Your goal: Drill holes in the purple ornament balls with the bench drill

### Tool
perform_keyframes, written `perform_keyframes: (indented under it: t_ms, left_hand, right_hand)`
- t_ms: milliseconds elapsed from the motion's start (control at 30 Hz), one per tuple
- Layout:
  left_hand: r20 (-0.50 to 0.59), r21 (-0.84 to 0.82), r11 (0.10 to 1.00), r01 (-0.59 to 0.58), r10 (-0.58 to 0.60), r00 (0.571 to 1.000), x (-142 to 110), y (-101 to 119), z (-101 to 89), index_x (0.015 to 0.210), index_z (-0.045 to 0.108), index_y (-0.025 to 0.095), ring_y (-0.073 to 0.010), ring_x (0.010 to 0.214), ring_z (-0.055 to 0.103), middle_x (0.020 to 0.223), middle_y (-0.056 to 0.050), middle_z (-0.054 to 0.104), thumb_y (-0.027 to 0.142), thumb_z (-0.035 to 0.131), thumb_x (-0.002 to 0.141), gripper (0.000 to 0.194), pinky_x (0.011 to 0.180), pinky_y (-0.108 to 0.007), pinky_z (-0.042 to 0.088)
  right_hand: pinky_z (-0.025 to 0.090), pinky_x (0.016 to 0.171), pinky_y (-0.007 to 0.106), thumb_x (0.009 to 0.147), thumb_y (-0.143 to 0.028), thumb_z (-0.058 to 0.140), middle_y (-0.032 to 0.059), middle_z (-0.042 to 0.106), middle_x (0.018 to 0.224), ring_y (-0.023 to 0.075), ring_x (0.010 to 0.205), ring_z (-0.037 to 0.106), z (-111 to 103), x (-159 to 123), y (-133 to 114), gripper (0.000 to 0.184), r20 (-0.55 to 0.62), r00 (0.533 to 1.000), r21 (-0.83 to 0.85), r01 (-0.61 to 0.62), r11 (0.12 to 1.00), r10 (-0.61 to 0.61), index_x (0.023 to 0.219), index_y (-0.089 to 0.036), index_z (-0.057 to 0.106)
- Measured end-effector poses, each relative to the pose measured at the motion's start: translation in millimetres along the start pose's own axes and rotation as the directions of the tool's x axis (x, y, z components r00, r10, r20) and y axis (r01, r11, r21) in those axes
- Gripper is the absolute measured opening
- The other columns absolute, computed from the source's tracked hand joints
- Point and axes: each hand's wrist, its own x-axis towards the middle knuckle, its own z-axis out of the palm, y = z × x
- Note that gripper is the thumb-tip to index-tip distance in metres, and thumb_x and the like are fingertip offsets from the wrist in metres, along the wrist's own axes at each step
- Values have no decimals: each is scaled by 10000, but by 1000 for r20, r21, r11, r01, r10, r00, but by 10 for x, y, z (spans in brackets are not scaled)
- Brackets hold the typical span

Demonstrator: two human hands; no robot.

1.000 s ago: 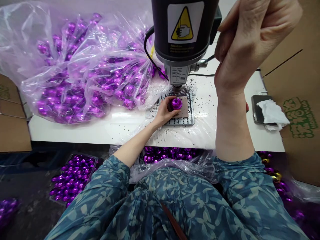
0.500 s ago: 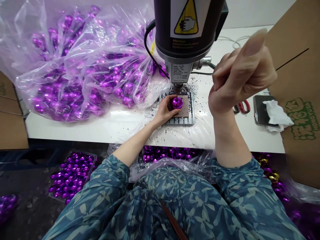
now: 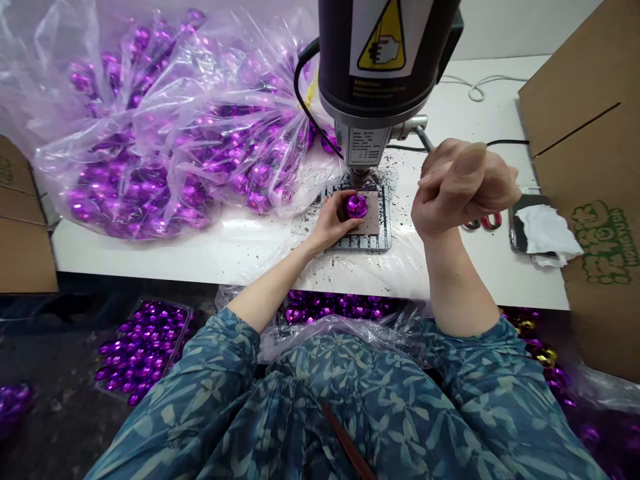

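Note:
My left hand (image 3: pixel 334 221) holds a shiny purple bauble (image 3: pixel 357 207) between thumb and fingers, with its dark top facing up. Under the bauble lies a brown board (image 3: pixel 369 224) on the slotted metal base (image 3: pixel 386 240) of a drill press. The dark motor head of the drill press (image 3: pixel 385 93) hangs above, its chuck (image 3: pixel 360 176) just over the bauble. To the right, my raised right hand (image 3: pixel 463 187) is closed around the end of the press lever (image 3: pixel 424 138); the grip itself is hidden by the fingers.
A large clear bag of purple baubles (image 3: pixel 165 153) fills the table's left side. Dark shavings dot the white tabletop (image 3: pixel 240 250). Red-handled scissors (image 3: pixel 491 221), a phone (image 3: pixel 519 233) under white tissue (image 3: pixel 547 230) and a cardboard box (image 3: pixel 595 167) are at right. A tray of baubles (image 3: pixel 143 350) sits below left.
My right hand has come down and slightly left with the lever. My left hand keeps the bauble in the same place on the board. The whole view has shifted slightly.

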Motion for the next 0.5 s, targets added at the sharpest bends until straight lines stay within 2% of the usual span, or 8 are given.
perform_keyframes:
  t_ms: [100, 233, 300, 400, 433, 500]
  left_hand:
    - [7, 12, 1000, -22, 22, 1000, -2, -27, -7, 1413, 580, 300, -346, 1336, 636, 1376, -109, 679, 449, 895, 852, 660, 1188, -578, 502]
    - [-1, 35, 999, -41, 41, 999, -6, -45, 5, 1424, 576, 309, -338, 1322, 641, 1382, -110, 672, 408, 884, 865, 646, 1178, -580, 509]
    - [-9, 37, 998, -43, 44, 999, -10, -58, 18, 1421, 578, 307, -332, 1310, 647, 1370, -108, 675, 383, 886, 863, 642, 1168, -575, 521]
    - [-17, 33, 999, -38, 39, 999, -8, -80, 33, 1413, 578, 302, -318, 1297, 656, 1349, -106, 681, 362, 891, 858, 640, 1149, -557, 543]
    - [-23, 32, 999, -34, 35, 999, -2, -81, 35, 1409, 578, 299, -313, 1294, 659, 1342, -106, 683, 363, 893, 857, 639, 1142, -551, 551]
    - [-40, 30, 999, -20, 21, 999, 15, -57, 31, 1400, 578, 287, -305, 1285, 670, 1332, -108, 688, 378, 903, 848, 648, 1126, -534, 569]
  right_hand:
    - [227, 410, 232, 1000, -629, 438, -37, 166, 380, -11, 350, 210, 0, -31, 117, 717, 19, 995, 5, 94, 996, -94, 511, -149, 227]
    - [206, 399, 246, 977, -691, 440, -36, 128, 369, 2, 333, 204, -51, -94, 137, 762, 98, 992, 50, 71, 996, -76, 472, -154, 244]
    - [212, 394, 237, 984, -648, 467, -35, 172, 365, 0, 339, 243, -50, -73, 37, 745, 118, 992, 73, 41, 997, -49, 458, -154, 280]
    - [215, 425, 193, 980, -524, 547, -44, 288, 398, -31, 380, 334, 54, 125, -209, 669, 76, 997, 110, -43, 993, 35, 480, -129, 341]
    - [220, 446, 171, 957, -527, 571, -50, 321, 415, -47, 395, 352, 114, 233, -290, 648, 42, 996, 132, -81, 988, 76, 494, -118, 374]
    - [248, 480, 136, 861, -596, 603, -64, 418, 455, -65, 417, 378, 248, 474, -410, 581, 64, 986, 157, -160, 975, 151, 549, -113, 518]
